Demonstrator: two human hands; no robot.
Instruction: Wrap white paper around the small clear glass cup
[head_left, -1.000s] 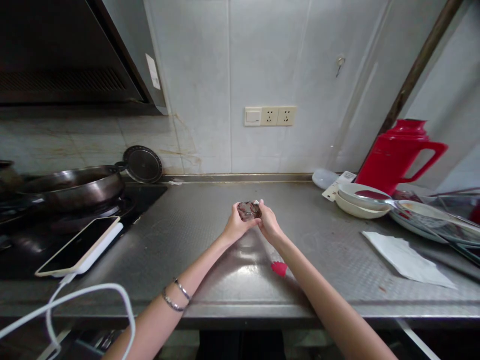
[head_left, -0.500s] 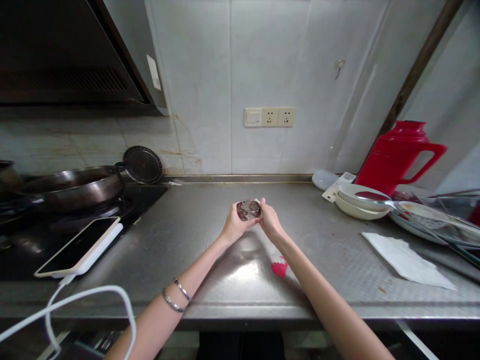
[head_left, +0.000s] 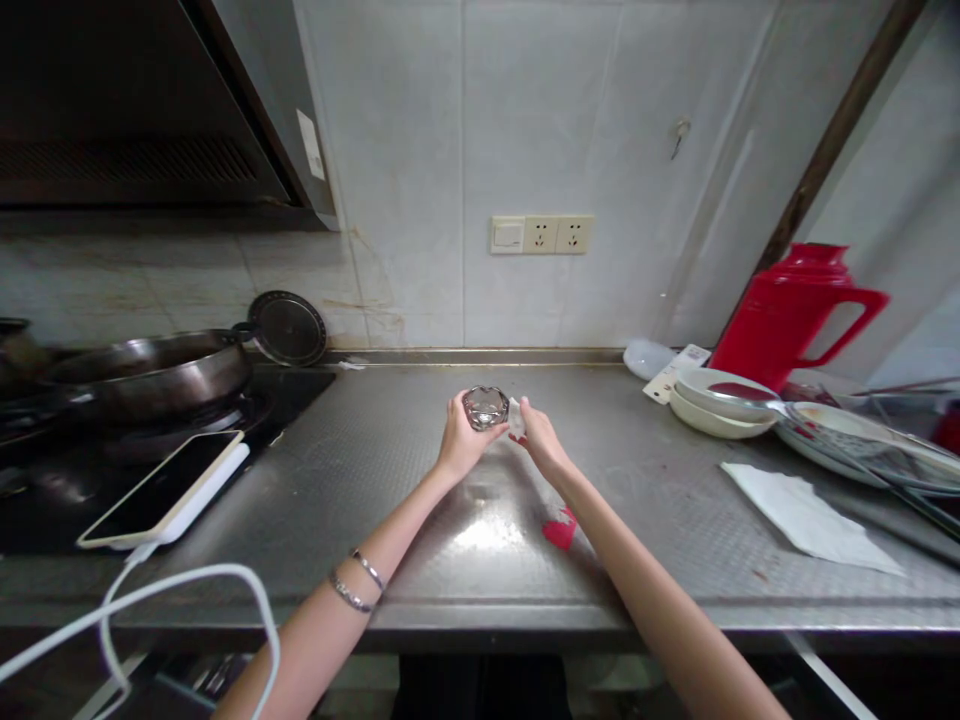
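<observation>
My left hand (head_left: pixel 459 440) is closed around a small clear glass dish (head_left: pixel 485 407) and holds it up over the steel counter (head_left: pixel 420 470). My right hand (head_left: pixel 541 446) sits just to the right of the dish, its fingers pinched on a small pale piece (head_left: pixel 516 418) that I cannot make out. A small red scrap (head_left: pixel 560 530) lies on the counter below my right forearm.
A dark pan (head_left: pixel 150 365) and a round lid (head_left: pixel 287 327) stand on the stove at left. A phone (head_left: pixel 161 488) with a white cable lies on the stove's near edge. At right are stacked bowls (head_left: pixel 720 402), plates, a red jug (head_left: pixel 795 310) and a white paper towel (head_left: pixel 810 520).
The glass dish has left my right hand and is now held by my left hand alone, raised slightly and shifted left. My right hand has drawn a little away with a small pale piece.
</observation>
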